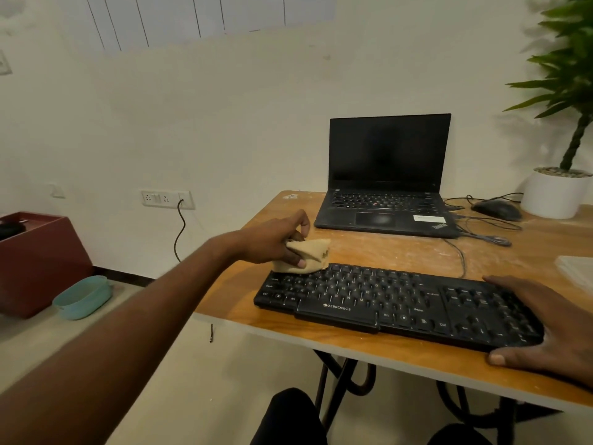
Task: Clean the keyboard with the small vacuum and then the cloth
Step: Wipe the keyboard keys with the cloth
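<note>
A black keyboard (385, 303) lies across the front of the wooden table (401, 252). My left hand (272, 240) grips a folded beige cloth (308, 256) just above the keyboard's far left corner, and the cloth touches that corner. My right hand (545, 326) lies over the keyboard's right end, fingers across the number pad and thumb at the front edge, holding it down. No vacuum is in view.
An open black laptop (385, 187) stands behind the keyboard, with a mouse (497, 209) and loose cables (481, 234) to its right. A potted plant (556, 194) stands at the far right. On the floor to the left are a red box (41, 261) and a teal container (82, 297).
</note>
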Available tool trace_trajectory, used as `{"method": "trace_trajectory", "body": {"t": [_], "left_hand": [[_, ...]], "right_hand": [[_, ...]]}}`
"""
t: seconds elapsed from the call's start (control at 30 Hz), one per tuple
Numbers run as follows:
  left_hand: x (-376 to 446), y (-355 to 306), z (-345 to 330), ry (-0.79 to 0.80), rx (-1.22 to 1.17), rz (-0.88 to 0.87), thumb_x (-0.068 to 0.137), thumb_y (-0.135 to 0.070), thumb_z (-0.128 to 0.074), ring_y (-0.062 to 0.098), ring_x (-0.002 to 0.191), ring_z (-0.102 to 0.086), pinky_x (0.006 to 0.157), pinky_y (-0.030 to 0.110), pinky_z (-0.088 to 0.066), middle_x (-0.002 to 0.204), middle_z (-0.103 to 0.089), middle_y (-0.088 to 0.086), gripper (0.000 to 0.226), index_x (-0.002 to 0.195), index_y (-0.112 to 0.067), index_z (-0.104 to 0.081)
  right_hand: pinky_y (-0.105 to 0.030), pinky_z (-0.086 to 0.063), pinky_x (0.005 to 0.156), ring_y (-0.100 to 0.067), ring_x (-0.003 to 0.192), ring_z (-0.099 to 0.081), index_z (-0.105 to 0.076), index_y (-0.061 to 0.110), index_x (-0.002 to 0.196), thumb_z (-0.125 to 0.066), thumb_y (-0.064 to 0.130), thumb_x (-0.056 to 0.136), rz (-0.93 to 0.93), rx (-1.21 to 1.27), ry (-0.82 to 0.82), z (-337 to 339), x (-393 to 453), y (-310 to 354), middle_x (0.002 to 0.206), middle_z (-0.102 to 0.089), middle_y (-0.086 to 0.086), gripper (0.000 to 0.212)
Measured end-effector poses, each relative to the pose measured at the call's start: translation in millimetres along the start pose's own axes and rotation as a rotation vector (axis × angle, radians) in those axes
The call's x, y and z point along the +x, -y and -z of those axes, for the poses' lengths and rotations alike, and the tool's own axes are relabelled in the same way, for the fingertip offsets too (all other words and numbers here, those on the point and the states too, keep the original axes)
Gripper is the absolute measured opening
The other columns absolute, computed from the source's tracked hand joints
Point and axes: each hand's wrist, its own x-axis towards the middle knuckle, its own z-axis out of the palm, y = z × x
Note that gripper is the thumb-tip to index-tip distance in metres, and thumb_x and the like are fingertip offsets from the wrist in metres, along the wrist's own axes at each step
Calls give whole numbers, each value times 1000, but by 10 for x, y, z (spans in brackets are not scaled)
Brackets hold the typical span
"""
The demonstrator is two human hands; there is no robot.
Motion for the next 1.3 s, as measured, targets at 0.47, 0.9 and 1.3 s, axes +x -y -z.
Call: {"method": "trace_trajectory", "body": {"t": [0.47,0.9,1.3], "left_hand": [[-310,335,24,-120,163,30,87,-19,-85,-5,101,-62,76,10,-49,116,-67,-16,51,127,-29,-54],[60,-50,-240,-193,295,-149,94,-9,-74,6,106,-62,84,8,-43,123,-74,3,29,123,-11,-75],[-234,51,-327,-253,221,-122,91,-7,-77,4,106,-66,86,17,-50,116,-77,-6,31,116,-25,-78]], "right_hand": [[-41,-47,99,-8,118,-45,-12,78,132,-73,94,35,0,-13,-39,-24,13,-2,134,-37,26,115],[-35,-44,92,-5,115,-45,-15,78,129,-71,95,35,14,-11,-32,-7,12,30,128,-32,39,111],[-47,-47,101,-11,120,-46,-15,75,133,-73,94,34,19,-31,-23,-18,34,-38,137,-42,21,116]]}}
